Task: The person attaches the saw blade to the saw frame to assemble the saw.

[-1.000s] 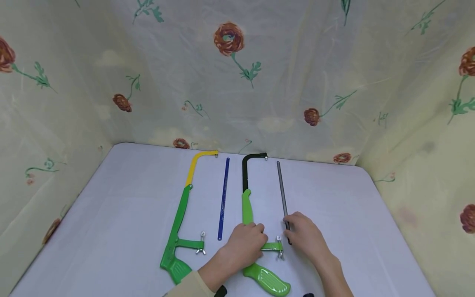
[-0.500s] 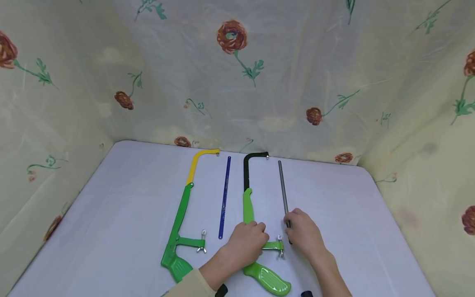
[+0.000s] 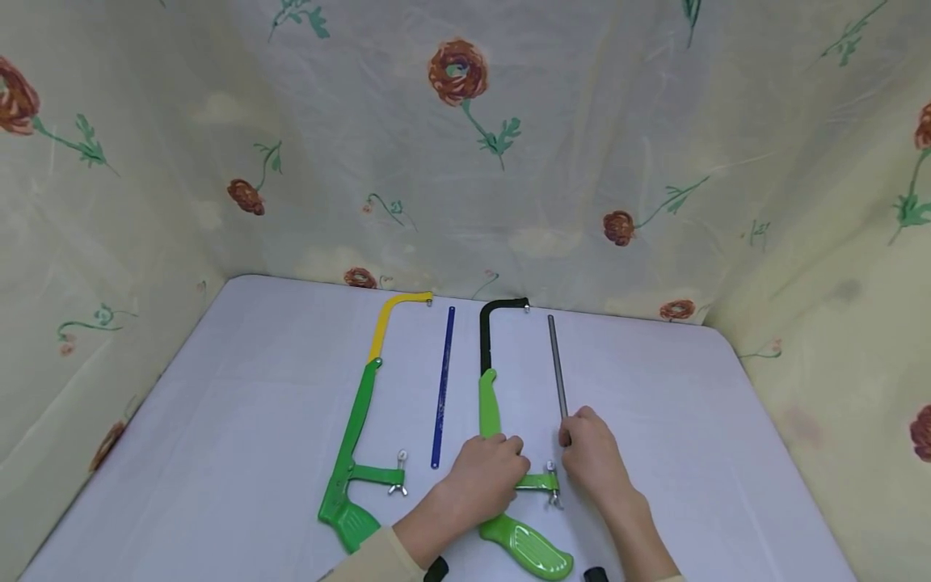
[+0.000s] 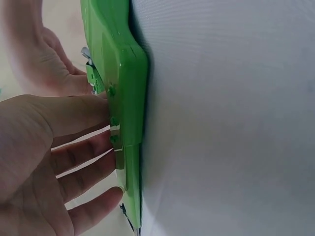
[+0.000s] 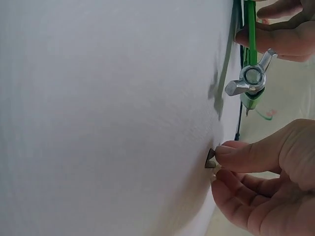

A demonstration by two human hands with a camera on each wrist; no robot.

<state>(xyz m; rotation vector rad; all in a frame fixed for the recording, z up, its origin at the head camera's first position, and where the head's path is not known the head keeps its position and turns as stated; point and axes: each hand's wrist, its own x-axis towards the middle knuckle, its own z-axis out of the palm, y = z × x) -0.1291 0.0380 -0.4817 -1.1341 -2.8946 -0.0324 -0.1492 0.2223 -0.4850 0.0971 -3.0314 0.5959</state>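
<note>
My left hand (image 3: 483, 478) holds a light green hacksaw frame (image 3: 489, 408) with a black bent front arm, which lies flat on the table. Its thumb and fingers meet the frame near the handle in the left wrist view. To the right, my right hand (image 3: 592, 457) pinches the near end of a thin grey strip that looks like a hacksaw blade (image 3: 557, 364). In the right wrist view, the strip's tip (image 5: 210, 160) pokes out between thumb and fingers, just over the white surface. A wing nut (image 5: 251, 78) sits on the green frame's short cross arm.
Left of the held frame lie a blue hacksaw blade (image 3: 443, 388) and a second hacksaw frame (image 3: 356, 416), dark green with a yellow front arm. They rest on a white-covered table (image 3: 240, 436). Flowered curtain (image 3: 465, 186) encloses the back and sides.
My right hand's fingers have closed in further over the grey blade's near end, which is now hidden in the head view. My left hand stays on the green frame.
</note>
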